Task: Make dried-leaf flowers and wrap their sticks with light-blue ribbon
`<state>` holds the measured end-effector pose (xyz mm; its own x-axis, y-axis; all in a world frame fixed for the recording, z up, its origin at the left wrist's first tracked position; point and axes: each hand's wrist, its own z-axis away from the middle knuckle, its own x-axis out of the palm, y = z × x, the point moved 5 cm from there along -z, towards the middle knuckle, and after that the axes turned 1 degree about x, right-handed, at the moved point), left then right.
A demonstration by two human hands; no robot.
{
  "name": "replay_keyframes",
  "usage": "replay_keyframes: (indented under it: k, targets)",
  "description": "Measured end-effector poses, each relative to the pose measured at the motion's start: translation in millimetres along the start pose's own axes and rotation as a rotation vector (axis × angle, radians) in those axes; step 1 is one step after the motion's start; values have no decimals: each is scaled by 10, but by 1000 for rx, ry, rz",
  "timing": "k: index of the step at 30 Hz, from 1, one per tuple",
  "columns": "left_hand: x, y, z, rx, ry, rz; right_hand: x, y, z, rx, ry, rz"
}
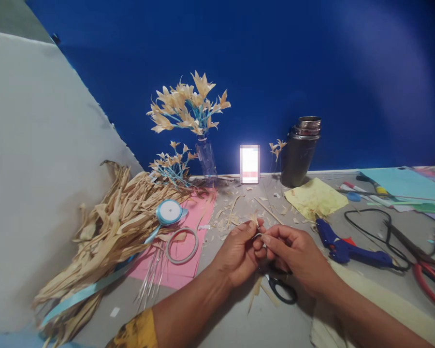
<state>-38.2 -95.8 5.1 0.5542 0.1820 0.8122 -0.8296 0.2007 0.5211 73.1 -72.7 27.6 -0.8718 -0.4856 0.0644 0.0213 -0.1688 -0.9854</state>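
Between the thumb and fingers of my left hand (241, 251) is a small pale husk flower (254, 220), petals pointing up. My right hand (297, 249) is pinched closed just beside it, at the flower's base, on a thin pale strand; whether it is wire or husk I cannot tell. Below both hands lies a pair of scissors with black handles (283, 291), partly hidden by my fingers. Husk scraps (232, 212) are scattered on the grey table around them.
Left: dried corn husks (105, 237), a light-blue ribbon roll (169, 212), a grey ring (182, 245) and thin wires (150, 280) on pink paper (203, 217). Behind: husk flowers (188, 101) in a clear bottle (206, 162), a dark flask (300, 152). Right: blue glue gun (348, 249), red-handled scissors (422, 273).
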Motion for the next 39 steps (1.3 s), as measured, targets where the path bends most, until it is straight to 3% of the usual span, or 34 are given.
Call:
replay_keyframes:
  k: [8,16,22,28,34,39]
  targets:
    - [33,25,22,26,-48,-64,-16,3,5,4,-1,5]
    - [49,104,37,68,17,-182,-48,-34,19,-61,50,181]
    - [44,196,24,126,53,-333,-39,5,28,-24,41,180]
    - [17,228,6,162,64,-415,-52,-15,29,-102,57,236]
    - [22,150,14,68,8,-352,-23,-68,38,-131,65,214]
    - [26,73,5,69,-37,-281,-12,-69,35,-142,69,194]
